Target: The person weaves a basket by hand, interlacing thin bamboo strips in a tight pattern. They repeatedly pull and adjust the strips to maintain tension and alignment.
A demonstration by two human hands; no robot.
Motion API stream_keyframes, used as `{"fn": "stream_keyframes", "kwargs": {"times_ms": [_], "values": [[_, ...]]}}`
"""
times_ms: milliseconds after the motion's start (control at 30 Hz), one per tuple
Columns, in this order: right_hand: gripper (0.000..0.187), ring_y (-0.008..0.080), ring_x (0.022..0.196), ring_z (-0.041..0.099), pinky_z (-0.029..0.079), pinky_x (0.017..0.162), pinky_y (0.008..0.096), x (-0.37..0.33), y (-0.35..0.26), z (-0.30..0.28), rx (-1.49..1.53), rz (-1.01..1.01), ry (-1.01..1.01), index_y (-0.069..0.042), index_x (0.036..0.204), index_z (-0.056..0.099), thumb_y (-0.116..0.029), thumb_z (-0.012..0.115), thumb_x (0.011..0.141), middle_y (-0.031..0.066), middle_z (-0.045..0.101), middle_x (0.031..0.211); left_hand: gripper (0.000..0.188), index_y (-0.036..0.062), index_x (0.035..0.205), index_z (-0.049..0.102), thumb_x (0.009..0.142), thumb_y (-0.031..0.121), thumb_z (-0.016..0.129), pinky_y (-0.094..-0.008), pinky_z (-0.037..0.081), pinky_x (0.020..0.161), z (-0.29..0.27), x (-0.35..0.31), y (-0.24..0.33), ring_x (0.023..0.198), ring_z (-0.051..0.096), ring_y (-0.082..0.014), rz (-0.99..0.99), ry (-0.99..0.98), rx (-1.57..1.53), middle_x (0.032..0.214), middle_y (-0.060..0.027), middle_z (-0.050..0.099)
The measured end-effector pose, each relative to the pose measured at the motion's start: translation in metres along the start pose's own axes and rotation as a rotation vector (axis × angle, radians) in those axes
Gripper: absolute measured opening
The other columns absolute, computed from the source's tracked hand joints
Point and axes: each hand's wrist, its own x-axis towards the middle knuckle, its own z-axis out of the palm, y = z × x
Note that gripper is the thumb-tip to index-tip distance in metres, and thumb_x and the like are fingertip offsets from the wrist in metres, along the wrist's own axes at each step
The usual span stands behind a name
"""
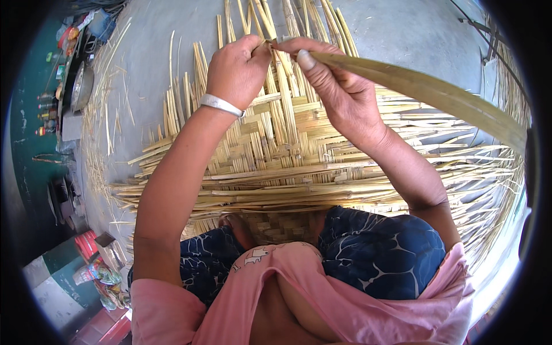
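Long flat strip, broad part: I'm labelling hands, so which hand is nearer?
Right. The right hand holds the long flat strip where it begins to broaden; the left hand is farther left.

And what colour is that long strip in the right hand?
The long strip is dull olive-green, best seen in the head view.

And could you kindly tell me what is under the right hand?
The woven mat shows around the right hand; whatever lies directly beneath the hand is covered and cannot be seen.
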Motion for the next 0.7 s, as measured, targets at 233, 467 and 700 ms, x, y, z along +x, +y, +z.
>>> {"fn": "stream_keyframes", "kwargs": {"times_ms": [233, 467, 700], "values": [[0.029, 0.0091, 0.089, 0.058, 0.048, 0.081, 0.0253, 0.016, 0.02, -0.011, 0.151, 0.09, 0.091, -0.006, 0.118, 0.064, -0.026, 0.051, 0.103, 0.002, 0.066, 0.093, 0.035, -0.0017, 0.112, 0.061, 0.099, 0.028, 0.049, -0.0211, 0.043, 0.051, -0.019, 0.001, 0.006, 0.059, 0.056, -0.0073, -0.184, -0.294, -0.27, 0.077, -0.0035, 0.062], [0.025, 0.0061, 0.076, 0.053, 0.047, 0.07, 0.0231, 0.01, 0.008, 0.008, 0.017, -0.05, 0.101, -0.004, 0.116, 0.065, -0.021, 0.055, 0.101, 0.001, 0.064, 0.086, 0.035, 0.0006, 0.103, 0.062, 0.099, 0.032, 0.048, -0.0234, 0.043, 0.054, -0.033, 0.006, 0.013, 0.057, 0.054, -0.0087, -0.141, -0.351, -0.188, 0.074, -0.0037, 0.061], [0.027, 0.0192, 0.106, 0.064, 0.051, 0.096, 0.0328, 0.015, -0.02, 0.028, -0.084, -0.271, 0.002, -0.003, 0.122, 0.061, -0.013, 0.047, 0.103, 0.0128, 0.066, 0.117, 0.024, 0.003, 0.087, 0.06, 0.1, 0.022, 0.053, -0.0207, 0.044, 0.053, -0.063, -0.001, 0.017, 0.054, 0.049, -0.009, -0.294, -0.226, -0.53, 0.068, -0.0015, 0.057]]}}
